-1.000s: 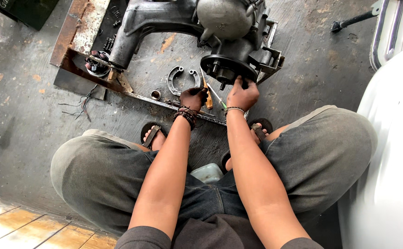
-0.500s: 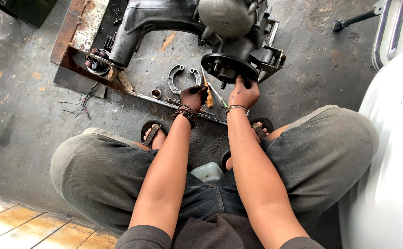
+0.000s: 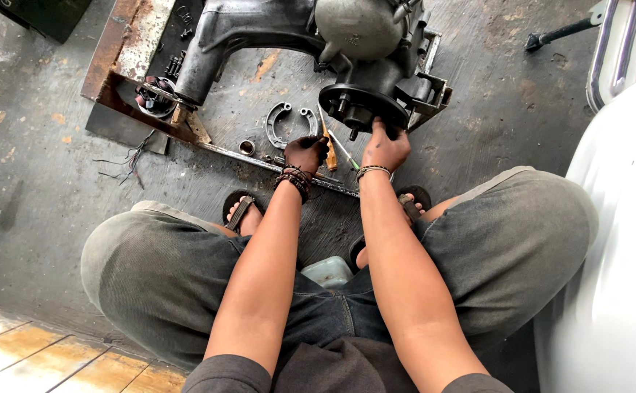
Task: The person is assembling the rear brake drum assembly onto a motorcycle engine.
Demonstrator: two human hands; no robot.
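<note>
The person squatted over a grey concrete floor point(image 3: 34, 145), both bare arms stretched forward between the knees. The left hand point(image 3: 307, 153) was clenched around a wooden-handled tool point(image 3: 329, 149), apparently a screwdriver, its orange-brown handle showing just beside the knuckles and its shaft running up toward the engine. A beaded wristband sat on that wrist. The right hand point(image 3: 385, 148) was pressed against the lower edge of the round black brake plate point(image 3: 361, 108) at the end of the grey engine casing point(image 3: 260, 33); the fingers were curled under the plate's rim, and whether they gripped it or only steadied it could not be told from this angle. A thin bangle circled that wrist.

The engine casing lay on its side across a rusty steel frame point(image 3: 125, 54), with the plate facing the person. On the floor just left of the left hand lay two curved brake shoes point(image 3: 278, 124), set facing each other, and near them a small metal ring point(image 3: 246, 148). A loose bundle of thin wires point(image 3: 125, 156) trailed off the frame's corner. A second green-handled tool point(image 3: 345, 153) lay between the two hands. A white body panel point(image 3: 616, 240) filled the right edge of the view, well apart from the hands.
</note>
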